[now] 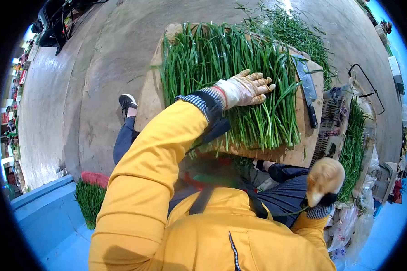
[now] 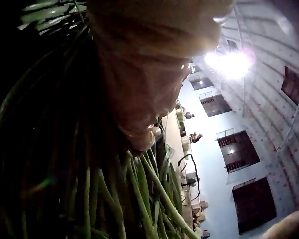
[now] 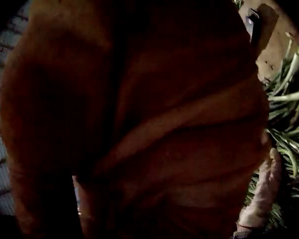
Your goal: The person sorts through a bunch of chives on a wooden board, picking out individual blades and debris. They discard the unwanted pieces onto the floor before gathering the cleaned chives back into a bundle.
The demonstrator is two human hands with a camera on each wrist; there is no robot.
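A thick layer of garlic chives point(image 1: 199, 63) covers much of a wooden board point(image 1: 144, 104), pale cut ends toward the body. Across them rests my left hand point(image 1: 248, 89) in a stained white glove, fingers straight and spread. In the left wrist view that gloved hand point(image 2: 144, 69) lies over the stalks point(image 2: 139, 194). My right hand point(image 1: 325, 178), gloved and blurred, is raised beside my right thigh, away from the board. Its glove point(image 3: 184, 114) fills the right wrist view darkly, with the fingers largely hidden. A knife point(image 1: 306, 86) lies along the board's right side.
More loose greens point(image 1: 298, 34) are heaped on the floor beyond the board. At the right stands a plastic crate point(image 1: 332, 122) beside further greens point(image 1: 353, 149) and plastic bags point(image 1: 346, 228). A bundle of greens point(image 1: 89, 201) with a red wrap point(image 1: 95, 179) sits at the lower left.
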